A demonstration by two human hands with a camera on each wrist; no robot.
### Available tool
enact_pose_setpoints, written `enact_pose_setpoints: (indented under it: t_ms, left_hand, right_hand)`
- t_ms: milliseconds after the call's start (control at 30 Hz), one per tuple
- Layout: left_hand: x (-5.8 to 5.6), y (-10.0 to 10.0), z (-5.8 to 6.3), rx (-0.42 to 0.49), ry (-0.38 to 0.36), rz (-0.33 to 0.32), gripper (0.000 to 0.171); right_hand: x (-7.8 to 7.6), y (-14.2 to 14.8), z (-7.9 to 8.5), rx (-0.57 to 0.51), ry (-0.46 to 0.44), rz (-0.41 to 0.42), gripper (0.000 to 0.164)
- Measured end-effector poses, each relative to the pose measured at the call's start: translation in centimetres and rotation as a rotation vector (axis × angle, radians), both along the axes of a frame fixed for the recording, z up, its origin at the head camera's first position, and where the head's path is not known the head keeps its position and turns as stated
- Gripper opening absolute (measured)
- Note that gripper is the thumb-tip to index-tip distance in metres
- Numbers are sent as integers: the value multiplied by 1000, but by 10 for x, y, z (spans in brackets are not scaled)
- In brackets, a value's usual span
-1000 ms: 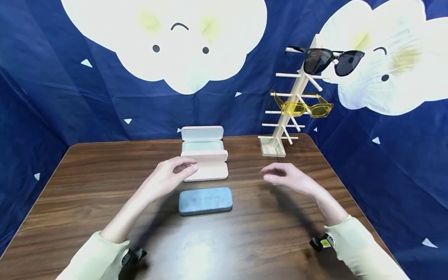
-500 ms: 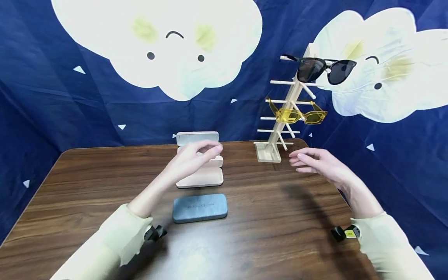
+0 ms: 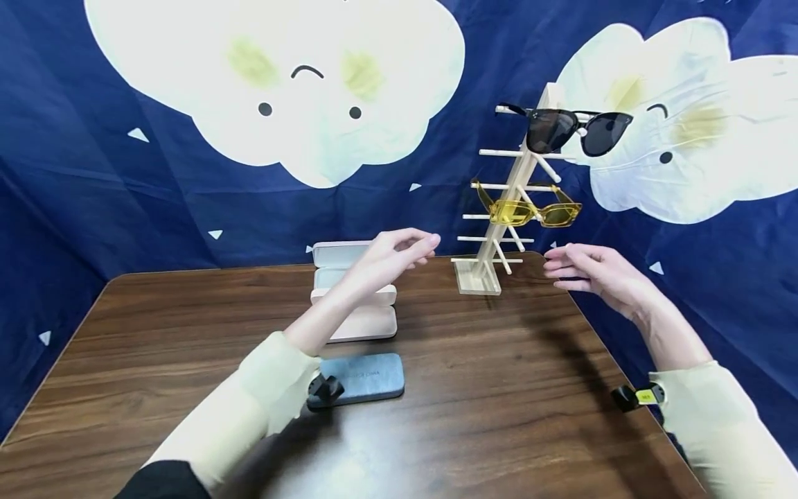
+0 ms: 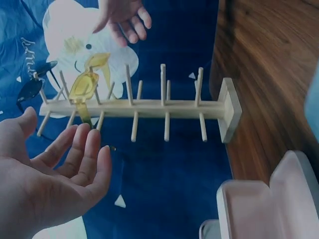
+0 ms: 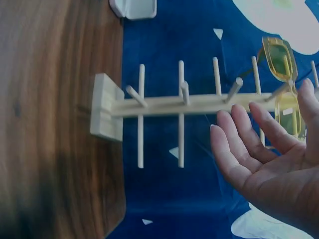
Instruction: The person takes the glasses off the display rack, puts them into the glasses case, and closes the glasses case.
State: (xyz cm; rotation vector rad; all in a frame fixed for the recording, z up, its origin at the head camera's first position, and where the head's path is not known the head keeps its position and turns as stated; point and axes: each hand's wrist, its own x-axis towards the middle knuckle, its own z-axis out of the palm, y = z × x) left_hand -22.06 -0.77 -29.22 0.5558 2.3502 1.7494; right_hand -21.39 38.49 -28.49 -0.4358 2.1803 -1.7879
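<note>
Yellow-framed sunglasses hang midway up a wooden display stand, and black sunglasses hang at its top. To the left of the stand, my left hand hovers in the air with loosely bent fingers and holds nothing. My right hand is raised on the stand's other side, its fingers apart and holding nothing. In the left wrist view, the left fingertips overlap the lower end of the yellow sunglasses. The right wrist view shows the right hand near the same sunglasses.
A pale pink glasses case with several compartments stands open at the table's back, partly hidden behind the left forearm. Nearer lies a closed blue glasses case. Dark blue cloth with white clouds hangs behind the wooden table.
My left hand has moved right and forward, from beside the pink case to past it. My right hand has risen and gone right, beside the stand. The cases and sunglasses stay in place.
</note>
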Motion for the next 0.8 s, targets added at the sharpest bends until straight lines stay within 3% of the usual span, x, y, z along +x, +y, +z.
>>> enact_pose_setpoints:
  t_ms: [233,433,800]
  left_hand:
    - [-20,38,10,50,-46,62,45]
    - [-34,64,15,74,-93,64,49]
    - [-51,84,14,134,-192,93,57]
  right_hand:
    - [-16,20,21,38,-53,-141,46]
    - [-28,27,26,38,-86,-270,48]
    - [-46,25,26,-36,-106,-307,57]
